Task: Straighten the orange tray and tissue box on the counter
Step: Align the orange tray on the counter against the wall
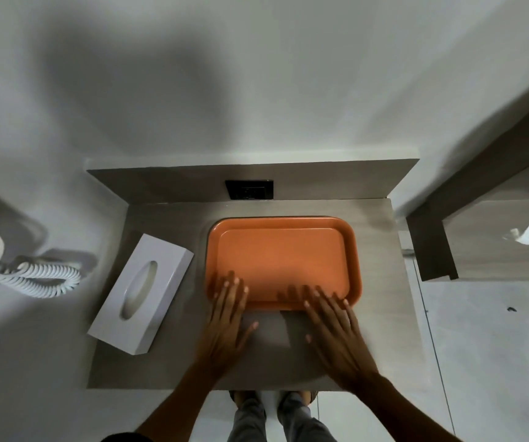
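An empty orange tray (283, 250) lies flat on the grey counter (269, 362), its long sides running parallel to the back wall. My left hand (226, 327) lies flat with spread fingers, the fingertips resting over the tray's near left rim. My right hand (336, 333) is also flat and spread, fingertips on the tray's near right rim. Neither hand grips anything. A white tissue box (142, 293) lies to the left of the tray, turned at an angle to it, with its oval slot facing up and its near corner close to the counter's left edge.
A dark wall socket (249, 189) sits in the backsplash behind the tray. A white coiled cord (38, 279) hangs on the wall at the left. A grey wooden unit (480, 244) stands at the right. My feet (272, 400) show below the counter's front edge.
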### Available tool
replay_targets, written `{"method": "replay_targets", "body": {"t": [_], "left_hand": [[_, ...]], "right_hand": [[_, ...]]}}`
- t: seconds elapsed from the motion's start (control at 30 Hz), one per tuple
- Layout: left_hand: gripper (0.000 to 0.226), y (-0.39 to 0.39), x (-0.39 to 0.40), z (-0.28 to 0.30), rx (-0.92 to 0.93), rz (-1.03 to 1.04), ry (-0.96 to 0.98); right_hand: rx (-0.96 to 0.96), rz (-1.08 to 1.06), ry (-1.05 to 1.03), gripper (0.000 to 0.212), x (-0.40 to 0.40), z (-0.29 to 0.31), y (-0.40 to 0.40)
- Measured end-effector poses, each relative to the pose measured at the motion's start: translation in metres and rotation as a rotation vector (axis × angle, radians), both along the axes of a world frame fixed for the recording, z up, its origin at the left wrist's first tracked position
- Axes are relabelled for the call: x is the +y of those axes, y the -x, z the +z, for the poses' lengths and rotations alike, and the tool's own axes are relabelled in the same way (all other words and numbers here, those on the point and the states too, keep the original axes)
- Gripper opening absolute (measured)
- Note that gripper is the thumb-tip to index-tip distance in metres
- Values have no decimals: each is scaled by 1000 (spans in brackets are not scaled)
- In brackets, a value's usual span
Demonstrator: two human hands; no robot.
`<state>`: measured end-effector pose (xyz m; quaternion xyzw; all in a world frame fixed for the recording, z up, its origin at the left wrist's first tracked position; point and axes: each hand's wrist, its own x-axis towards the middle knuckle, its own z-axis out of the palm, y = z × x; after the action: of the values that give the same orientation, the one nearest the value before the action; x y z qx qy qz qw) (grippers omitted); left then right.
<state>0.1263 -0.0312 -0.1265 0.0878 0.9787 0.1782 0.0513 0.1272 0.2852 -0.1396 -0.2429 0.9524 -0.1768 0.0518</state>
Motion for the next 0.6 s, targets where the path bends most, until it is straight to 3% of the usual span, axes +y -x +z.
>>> {"method": "replay_targets", "body": {"t": [0.23, 0.6], "left_hand": [[86, -23, 1, -15, -80, -122, 165], [96, 8, -5, -18, -80, -137, 191]], "right_hand": [[-5, -18, -179, 77, -4, -17, -23], [-74, -20, -153, 80, -10, -22, 11]]}}
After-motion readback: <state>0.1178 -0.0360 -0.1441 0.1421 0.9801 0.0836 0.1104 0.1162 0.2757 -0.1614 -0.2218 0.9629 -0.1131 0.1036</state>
